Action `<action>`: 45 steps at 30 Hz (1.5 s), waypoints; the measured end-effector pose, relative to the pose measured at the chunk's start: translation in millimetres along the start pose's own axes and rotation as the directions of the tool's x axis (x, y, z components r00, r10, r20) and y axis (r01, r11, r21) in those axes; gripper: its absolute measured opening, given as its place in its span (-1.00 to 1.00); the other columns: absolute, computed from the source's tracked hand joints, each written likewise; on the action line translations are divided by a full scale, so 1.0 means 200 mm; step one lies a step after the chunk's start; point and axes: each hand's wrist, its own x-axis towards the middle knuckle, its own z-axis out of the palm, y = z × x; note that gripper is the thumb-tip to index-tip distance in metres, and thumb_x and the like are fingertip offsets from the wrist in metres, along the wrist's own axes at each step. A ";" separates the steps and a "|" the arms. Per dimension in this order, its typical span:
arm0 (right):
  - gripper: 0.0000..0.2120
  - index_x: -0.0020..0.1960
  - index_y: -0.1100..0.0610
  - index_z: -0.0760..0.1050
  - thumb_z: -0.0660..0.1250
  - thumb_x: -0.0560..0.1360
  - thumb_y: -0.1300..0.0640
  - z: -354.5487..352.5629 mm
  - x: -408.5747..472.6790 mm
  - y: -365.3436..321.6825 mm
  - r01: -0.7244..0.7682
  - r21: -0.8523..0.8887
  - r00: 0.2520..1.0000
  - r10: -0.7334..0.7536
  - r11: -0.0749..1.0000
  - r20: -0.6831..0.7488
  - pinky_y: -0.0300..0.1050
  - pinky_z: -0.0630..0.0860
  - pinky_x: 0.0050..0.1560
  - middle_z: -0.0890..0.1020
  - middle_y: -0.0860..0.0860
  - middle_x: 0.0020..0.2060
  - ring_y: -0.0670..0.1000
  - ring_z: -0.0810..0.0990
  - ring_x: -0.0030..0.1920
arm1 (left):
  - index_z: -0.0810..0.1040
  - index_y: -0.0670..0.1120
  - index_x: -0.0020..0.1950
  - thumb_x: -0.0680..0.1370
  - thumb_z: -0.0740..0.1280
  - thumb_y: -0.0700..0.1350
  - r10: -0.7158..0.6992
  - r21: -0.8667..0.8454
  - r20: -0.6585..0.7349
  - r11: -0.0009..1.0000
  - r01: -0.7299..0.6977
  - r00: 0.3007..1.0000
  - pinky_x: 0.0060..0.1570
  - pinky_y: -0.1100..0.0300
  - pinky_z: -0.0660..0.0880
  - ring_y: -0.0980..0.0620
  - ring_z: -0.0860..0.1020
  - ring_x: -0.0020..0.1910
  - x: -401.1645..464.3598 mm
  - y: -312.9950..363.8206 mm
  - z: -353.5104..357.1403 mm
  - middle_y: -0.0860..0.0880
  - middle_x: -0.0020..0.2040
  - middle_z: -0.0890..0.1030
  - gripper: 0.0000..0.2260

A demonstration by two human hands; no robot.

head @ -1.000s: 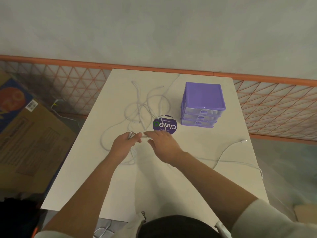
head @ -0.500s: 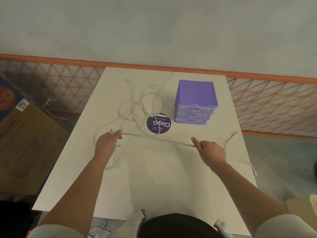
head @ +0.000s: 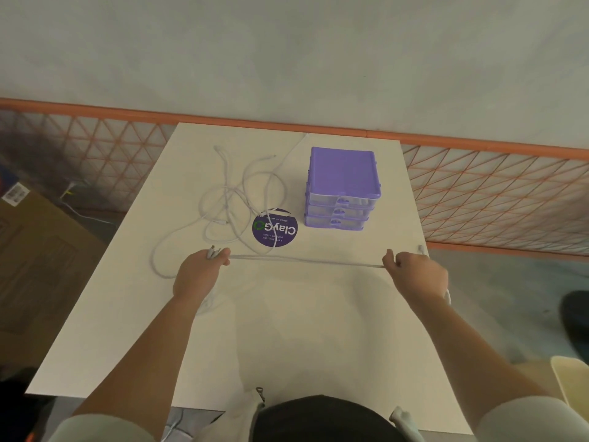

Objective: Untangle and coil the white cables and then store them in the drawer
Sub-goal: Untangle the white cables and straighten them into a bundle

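white cables (head: pixel 306 260) | one length pulled taut between hands, tangle (head: pixel 237 205) at 11 o'clock on table (head: pixel 287 330) | left hand (head: pixel 200 272) pinching plugs; right hand (head: pixel 414 274) pinching cable | risk: further pulling may tighten knots, drag loops over sticker (head: pixel 275 228); drawer unit (head: pixel 342 188) at 1 o'clock looks closed

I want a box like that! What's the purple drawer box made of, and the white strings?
The purple drawer box looks like hard, smooth plastic: its top is glossy and its drawer fronts are see-through. The white cables seem rubbery or plastic-coated, since they bend in soft loops; the stretch between the left hand and right hand pulls straight.
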 end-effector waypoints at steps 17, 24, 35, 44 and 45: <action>-0.45 -0.28 0.13 0.45 -0.10 0.67 -0.11 0.16 -0.04 0.26 -0.071 0.143 0.973 0.037 0.987 0.227 -0.08 0.40 -0.07 0.52 0.07 -0.40 0.18 0.55 -0.22 | 0.64 -0.03 -0.20 0.55 0.33 0.11 -0.053 -0.043 -0.038 0.998 0.051 0.998 -0.01 0.02 0.40 -0.17 0.56 -0.06 -0.01 -0.15 -0.12 -0.16 -0.14 0.60 -0.73; -0.71 0.03 0.18 0.45 -0.04 0.63 0.14 0.21 -0.02 0.26 -0.081 0.099 0.965 0.053 0.992 0.258 -0.01 0.27 0.16 0.50 0.13 -0.04 0.17 0.43 0.14 | 0.62 -0.03 -0.21 0.57 0.31 0.11 -0.015 -0.023 0.041 1.000 0.016 0.999 -0.05 0.06 0.36 -0.11 0.55 -0.07 -0.03 -0.12 -0.12 -0.10 -0.15 0.57 -0.73; -0.63 0.39 0.17 0.46 0.15 0.61 0.20 0.18 -0.17 -0.43 0.249 0.463 0.924 -0.352 0.851 0.149 -0.12 0.24 0.38 0.48 0.12 0.32 0.12 0.36 0.35 | 0.64 -0.05 -0.18 0.56 0.34 0.12 0.099 -0.147 0.090 0.985 -0.086 0.991 -0.13 0.24 0.35 -0.03 0.53 -0.09 -0.05 -0.02 -0.15 -0.09 -0.10 0.60 -0.72; -0.65 0.12 0.11 0.49 0.05 0.66 -0.11 0.06 -0.28 -0.91 0.326 0.615 0.856 -0.500 0.718 0.130 0.05 0.47 0.08 0.60 0.07 0.06 0.18 0.55 0.05 | 0.62 -0.05 -0.22 0.55 0.36 0.11 0.119 -0.204 0.138 0.975 -0.089 0.983 -0.23 0.17 0.33 0.10 0.46 -0.25 -0.03 0.07 -0.17 0.08 -0.34 0.48 -0.73; -0.58 0.01 0.11 0.48 0.02 0.65 -0.18 0.05 -0.26 -0.88 0.283 0.606 0.877 -0.457 0.744 0.152 0.04 0.48 0.00 0.61 0.05 -0.02 0.17 0.56 -0.01 | 0.61 -0.05 -0.23 0.54 0.37 0.11 0.102 -0.212 0.119 0.974 -0.075 0.988 -0.22 0.16 0.33 0.09 0.46 -0.24 -0.02 0.07 -0.17 0.07 -0.32 0.48 -0.73</action>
